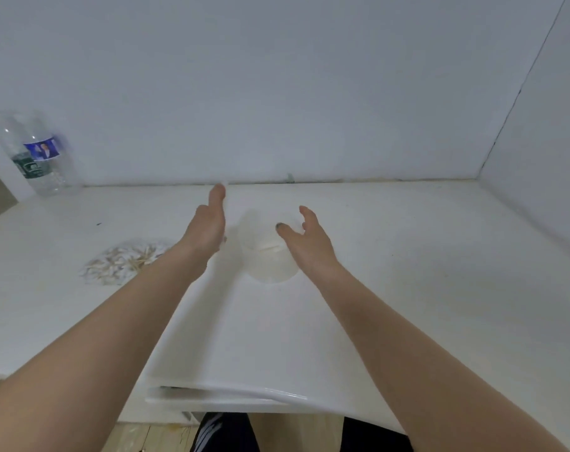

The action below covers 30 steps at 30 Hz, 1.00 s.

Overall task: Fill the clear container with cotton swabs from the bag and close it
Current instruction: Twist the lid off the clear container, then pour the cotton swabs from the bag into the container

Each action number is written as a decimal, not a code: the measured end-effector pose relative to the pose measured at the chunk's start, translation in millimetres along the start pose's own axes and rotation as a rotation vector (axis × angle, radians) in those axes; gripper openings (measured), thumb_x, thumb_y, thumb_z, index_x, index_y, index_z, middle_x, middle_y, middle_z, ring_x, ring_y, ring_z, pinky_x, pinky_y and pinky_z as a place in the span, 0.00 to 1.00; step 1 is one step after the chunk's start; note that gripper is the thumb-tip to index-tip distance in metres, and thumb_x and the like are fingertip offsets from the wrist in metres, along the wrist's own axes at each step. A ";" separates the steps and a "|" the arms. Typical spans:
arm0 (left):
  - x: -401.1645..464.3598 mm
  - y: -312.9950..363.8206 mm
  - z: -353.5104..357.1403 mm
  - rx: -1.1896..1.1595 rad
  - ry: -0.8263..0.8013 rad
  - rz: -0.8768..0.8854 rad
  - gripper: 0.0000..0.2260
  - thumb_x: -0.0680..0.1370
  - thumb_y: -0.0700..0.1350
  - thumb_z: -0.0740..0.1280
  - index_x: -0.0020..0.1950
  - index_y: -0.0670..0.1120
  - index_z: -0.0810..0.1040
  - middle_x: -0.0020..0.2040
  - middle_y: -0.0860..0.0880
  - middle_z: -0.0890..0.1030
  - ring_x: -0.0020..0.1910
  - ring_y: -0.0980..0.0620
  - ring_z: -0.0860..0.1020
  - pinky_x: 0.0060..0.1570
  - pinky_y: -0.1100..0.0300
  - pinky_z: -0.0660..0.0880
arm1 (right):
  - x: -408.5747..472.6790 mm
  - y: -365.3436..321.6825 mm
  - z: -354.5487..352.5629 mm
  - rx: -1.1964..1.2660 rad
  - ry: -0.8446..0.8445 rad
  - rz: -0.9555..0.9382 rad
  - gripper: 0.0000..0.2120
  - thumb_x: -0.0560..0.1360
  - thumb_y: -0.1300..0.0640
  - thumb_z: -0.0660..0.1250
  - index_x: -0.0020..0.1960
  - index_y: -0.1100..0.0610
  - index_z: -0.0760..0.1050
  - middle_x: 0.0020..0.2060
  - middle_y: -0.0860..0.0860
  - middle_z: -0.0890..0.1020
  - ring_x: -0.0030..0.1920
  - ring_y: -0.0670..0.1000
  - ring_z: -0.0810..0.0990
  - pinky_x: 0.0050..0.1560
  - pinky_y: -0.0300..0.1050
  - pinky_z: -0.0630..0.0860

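A clear round container (pixel 270 259) stands on the white table (pixel 407 272) in the middle, with something pale inside it. My left hand (pixel 208 223) hovers just left of it, fingers straight and stretched forward, holding nothing. To the container's right is my right hand (pixel 305 238), fingers loosely spread, thumb near the rim; it is blurred and I cannot tell whether it touches. A clear bag of cotton swabs (pixel 124 261) with wooden sticks lies on the table at the left, partly behind my left forearm. No lid is visible.
A clear plastic water bottle (pixel 37 154) with a blue label stands at the back left against the wall. White walls close the table at the back and right. A glossy white sheet (pixel 231 363) curls up at the table's near edge.
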<state>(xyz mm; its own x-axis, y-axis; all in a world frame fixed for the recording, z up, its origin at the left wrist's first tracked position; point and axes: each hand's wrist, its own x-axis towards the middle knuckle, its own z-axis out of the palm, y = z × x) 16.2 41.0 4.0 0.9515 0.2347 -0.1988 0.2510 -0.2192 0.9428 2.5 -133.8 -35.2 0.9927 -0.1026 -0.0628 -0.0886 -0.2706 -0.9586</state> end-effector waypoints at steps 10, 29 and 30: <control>3.1 -25.8 5.1 -0.367 -0.232 -0.291 0.33 0.80 0.68 0.55 0.61 0.39 0.75 0.64 0.33 0.79 0.57 0.34 0.82 0.50 0.45 0.83 | -0.9 9.6 -29.3 -0.200 0.104 0.011 0.22 0.77 0.60 0.61 0.71 0.53 0.72 0.60 0.51 0.81 0.52 0.49 0.76 0.51 0.39 0.68; 9.7 -38.4 12.9 -0.039 0.035 -0.108 0.13 0.86 0.42 0.52 0.60 0.39 0.73 0.51 0.37 0.84 0.50 0.38 0.85 0.47 0.44 0.84 | 12.2 9.2 -56.0 -0.459 0.192 0.004 0.20 0.78 0.63 0.60 0.69 0.53 0.73 0.61 0.55 0.78 0.58 0.57 0.79 0.52 0.45 0.72; 10.6 -40.1 11.6 0.025 0.047 -0.075 0.10 0.85 0.39 0.53 0.58 0.39 0.73 0.51 0.37 0.83 0.49 0.38 0.85 0.48 0.43 0.84 | 12.6 6.8 -58.2 -0.483 0.189 0.013 0.21 0.78 0.64 0.59 0.70 0.53 0.72 0.63 0.55 0.77 0.58 0.58 0.78 0.54 0.46 0.73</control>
<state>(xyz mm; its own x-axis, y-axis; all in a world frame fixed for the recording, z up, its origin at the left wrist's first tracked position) 18.4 41.3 -39.0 0.9208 0.2952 -0.2550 0.3259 -0.2227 0.9188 9.7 -192.7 -26.3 0.9633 -0.2677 0.0205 -0.1722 -0.6747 -0.7177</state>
